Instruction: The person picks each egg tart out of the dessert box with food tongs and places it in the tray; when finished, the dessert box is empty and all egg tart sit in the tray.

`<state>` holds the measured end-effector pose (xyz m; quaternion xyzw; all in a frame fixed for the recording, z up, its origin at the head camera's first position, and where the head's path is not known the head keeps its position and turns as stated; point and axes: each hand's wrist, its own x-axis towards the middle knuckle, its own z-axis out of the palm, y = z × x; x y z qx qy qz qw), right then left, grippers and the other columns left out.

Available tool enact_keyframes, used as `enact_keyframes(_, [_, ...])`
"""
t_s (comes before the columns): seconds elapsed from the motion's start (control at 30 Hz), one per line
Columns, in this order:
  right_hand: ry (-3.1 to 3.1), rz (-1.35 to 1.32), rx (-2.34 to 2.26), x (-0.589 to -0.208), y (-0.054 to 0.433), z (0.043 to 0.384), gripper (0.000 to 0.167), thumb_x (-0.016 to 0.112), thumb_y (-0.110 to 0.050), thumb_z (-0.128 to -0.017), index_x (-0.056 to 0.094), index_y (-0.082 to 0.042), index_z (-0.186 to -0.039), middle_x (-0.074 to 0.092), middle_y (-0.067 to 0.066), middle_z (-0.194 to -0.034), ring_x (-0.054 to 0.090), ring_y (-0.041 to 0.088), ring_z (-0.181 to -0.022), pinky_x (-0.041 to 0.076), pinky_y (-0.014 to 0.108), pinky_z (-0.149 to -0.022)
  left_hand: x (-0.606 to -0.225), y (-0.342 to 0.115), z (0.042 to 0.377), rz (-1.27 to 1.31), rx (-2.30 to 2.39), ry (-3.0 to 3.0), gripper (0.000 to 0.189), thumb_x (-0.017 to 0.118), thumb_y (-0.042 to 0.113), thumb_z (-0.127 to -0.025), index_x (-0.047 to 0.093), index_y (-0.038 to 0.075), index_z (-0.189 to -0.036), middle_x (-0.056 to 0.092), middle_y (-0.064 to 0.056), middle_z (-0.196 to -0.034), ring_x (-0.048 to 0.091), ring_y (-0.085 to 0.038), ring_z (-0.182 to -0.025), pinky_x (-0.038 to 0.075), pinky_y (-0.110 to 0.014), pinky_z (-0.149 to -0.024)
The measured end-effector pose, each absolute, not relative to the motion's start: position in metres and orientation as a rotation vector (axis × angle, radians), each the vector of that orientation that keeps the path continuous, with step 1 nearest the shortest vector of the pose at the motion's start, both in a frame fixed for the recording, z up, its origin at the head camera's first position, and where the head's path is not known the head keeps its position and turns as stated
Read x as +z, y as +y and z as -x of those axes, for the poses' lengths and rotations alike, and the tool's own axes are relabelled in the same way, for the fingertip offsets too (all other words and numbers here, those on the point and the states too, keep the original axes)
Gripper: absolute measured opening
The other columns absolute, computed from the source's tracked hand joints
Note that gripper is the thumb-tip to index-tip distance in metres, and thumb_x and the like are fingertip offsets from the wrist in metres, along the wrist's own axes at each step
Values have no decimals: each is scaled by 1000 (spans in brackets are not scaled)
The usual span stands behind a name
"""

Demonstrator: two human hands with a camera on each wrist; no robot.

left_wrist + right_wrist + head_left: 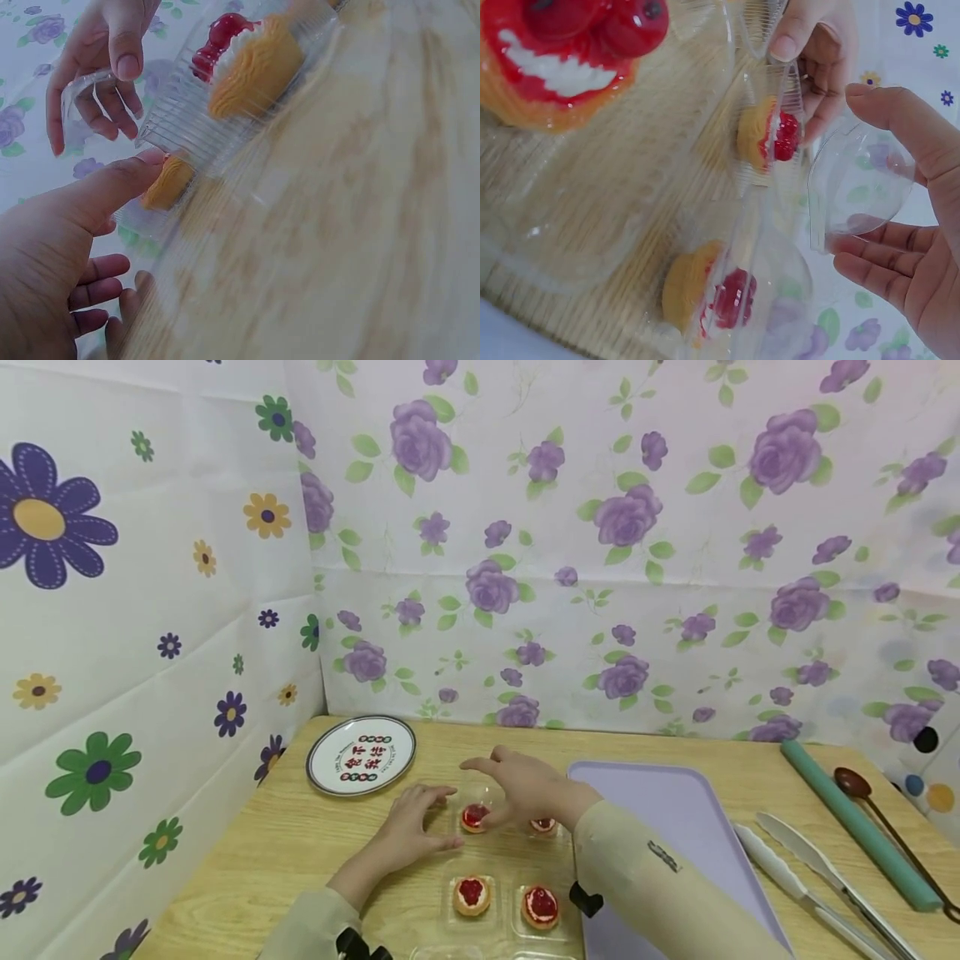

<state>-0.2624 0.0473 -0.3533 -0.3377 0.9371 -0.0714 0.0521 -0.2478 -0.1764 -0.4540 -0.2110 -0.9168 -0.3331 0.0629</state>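
In the head view my left hand [408, 831] lies at the left side of a clear plastic container, thumb and forefinger at two of its edges, holding it. Inside sits a cherry-topped tart [474, 817], also seen as a tart [769, 139] in the right wrist view. My right hand [528, 789] is over that container; in the right wrist view it grips a clear domed lid [866, 180] between thumb and fingertips. The dome is tilted, flat rim toward the tart. Other tarts sit in clear containers: one tart [543, 827] partly behind my right wrist, two [471, 895] nearer.
A round plate [362, 755] with red lettering stands at the back left. Right of the containers lies a lilac tray [660, 802], under my right forearm. Further right are metal tongs [810, 893], a teal roll [855, 822] and a dark spoon [855, 783]. Patterned cloth hangs behind.
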Motion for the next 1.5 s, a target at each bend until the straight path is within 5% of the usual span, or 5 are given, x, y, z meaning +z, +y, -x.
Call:
enact_keyframes(0.4, [2944,1003,-286,-342,66,256,81,76,-55,-73,41,-21,-139,60,7,-130,58,25,-116,40,51,-106,-450,-177,247,697,-1026,-2792,77,78,46,-74,50,14,-137,58,-5,-118,50,-22,-112,38,-50,-100])
enact_keyframes(1.5, [2955,1160,-794,-347,82,233,83,77,-55,-73,41,-15,-136,62,2,-122,61,21,-108,53,42,-88,-417,-145,225,819,-1069,-2614,89,86,35,-66,45,11,-141,55,-7,-127,51,-21,-110,45,-41,-92])
